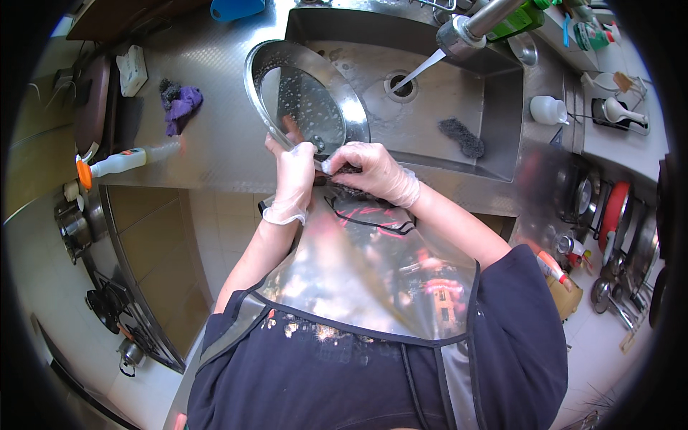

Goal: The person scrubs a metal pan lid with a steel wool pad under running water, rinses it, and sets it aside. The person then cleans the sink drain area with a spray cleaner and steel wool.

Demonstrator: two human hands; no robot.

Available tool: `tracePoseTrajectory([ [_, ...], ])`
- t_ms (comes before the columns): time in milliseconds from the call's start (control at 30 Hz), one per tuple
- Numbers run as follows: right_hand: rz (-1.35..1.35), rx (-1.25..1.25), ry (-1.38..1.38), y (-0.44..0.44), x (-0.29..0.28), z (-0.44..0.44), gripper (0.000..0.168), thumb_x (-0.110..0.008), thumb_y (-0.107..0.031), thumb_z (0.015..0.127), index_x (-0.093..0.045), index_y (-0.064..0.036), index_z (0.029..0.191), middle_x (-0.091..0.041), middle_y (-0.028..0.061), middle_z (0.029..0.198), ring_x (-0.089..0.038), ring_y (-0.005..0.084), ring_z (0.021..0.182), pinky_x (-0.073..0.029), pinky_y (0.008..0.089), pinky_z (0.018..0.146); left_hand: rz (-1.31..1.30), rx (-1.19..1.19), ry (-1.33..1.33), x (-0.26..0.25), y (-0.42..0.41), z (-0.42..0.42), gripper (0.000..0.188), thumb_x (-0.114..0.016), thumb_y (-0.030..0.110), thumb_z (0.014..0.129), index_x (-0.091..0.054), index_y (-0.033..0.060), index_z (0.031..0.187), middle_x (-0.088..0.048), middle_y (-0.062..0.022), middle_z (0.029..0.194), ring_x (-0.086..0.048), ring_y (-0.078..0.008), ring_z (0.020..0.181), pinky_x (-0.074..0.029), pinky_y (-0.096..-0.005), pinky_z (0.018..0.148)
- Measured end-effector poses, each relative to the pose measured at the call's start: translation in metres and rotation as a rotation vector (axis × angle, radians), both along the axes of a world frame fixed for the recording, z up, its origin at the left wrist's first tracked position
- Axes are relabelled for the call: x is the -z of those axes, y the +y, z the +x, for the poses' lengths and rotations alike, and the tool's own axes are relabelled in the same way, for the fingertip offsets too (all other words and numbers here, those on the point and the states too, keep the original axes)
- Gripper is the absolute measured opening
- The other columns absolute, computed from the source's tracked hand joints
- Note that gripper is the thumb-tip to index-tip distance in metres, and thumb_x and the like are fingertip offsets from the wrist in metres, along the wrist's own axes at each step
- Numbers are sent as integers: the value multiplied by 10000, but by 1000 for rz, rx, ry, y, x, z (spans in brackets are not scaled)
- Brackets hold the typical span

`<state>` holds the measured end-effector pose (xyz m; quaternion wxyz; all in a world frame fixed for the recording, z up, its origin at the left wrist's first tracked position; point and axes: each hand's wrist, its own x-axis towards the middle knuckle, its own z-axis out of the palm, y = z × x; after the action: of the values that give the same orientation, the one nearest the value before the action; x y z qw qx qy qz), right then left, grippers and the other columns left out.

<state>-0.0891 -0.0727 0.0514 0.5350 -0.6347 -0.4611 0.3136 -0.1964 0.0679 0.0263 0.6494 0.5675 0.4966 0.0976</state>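
My left hand (297,167), in a clear disposable glove, grips the rim of a large round pan lid or shallow metal vessel (251,80) that looks to have a glass centre. Suds and drops cover its inner surface. It is tilted over the left edge of the steel sink (502,129). My right hand (373,169), also gloved, pinches at the near rim beside the left hand; dark scouring mesh (350,189) shows under its fingers. Water runs from the faucet (457,40) toward the drain (402,86). A grey scouring pad (462,137) lies on the sink floor.
On the left counter lie a purple cloth (183,109), a spray bottle (118,161) with an orange head and a tissue pack (132,71). A white jar (548,110) stands right of the sink. Green bottles (518,21) are behind the faucet; pans and ladles hang at right.
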Motion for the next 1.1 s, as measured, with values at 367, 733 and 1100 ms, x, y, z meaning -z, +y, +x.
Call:
tracePoseTrajectory([
  [367, -48, -36, -107, -12, 19, 7, 164, -739, -17, 731, -642, -52, 859, -656, 78, 810, -644, 234, 751, -520, 325, 682, -47, -7, 61, -15, 6, 5, 476, -461, 107, 882, -260, 19, 1304, -518, -185, 1134, -632, -254, 941, -581, -371, 594],
  [733, -31, -34, 81, -7, 31, 6, 192, -741, -26, 742, -654, -39, 913, -665, 83, 852, -656, 234, 810, -526, 323, 740, -21, 41, -12, 0, 21, -1, 606, -446, 92, 870, -172, 37, 1407, -450, -172, 1299, -622, -272, 1009, -581, -390, 675],
  [1100, -165, -188, 64, 13, 31, 14, 293, -683, -24, 771, -664, -34, 1063, -668, 134, 969, -648, 281, 919, -507, 346, 857, -177, 192, 29, -25, 44, 3, 776, -546, 176, 819, -145, 2, 1460, -470, -180, 1328, -587, -244, 1069, -517, -359, 802],
])
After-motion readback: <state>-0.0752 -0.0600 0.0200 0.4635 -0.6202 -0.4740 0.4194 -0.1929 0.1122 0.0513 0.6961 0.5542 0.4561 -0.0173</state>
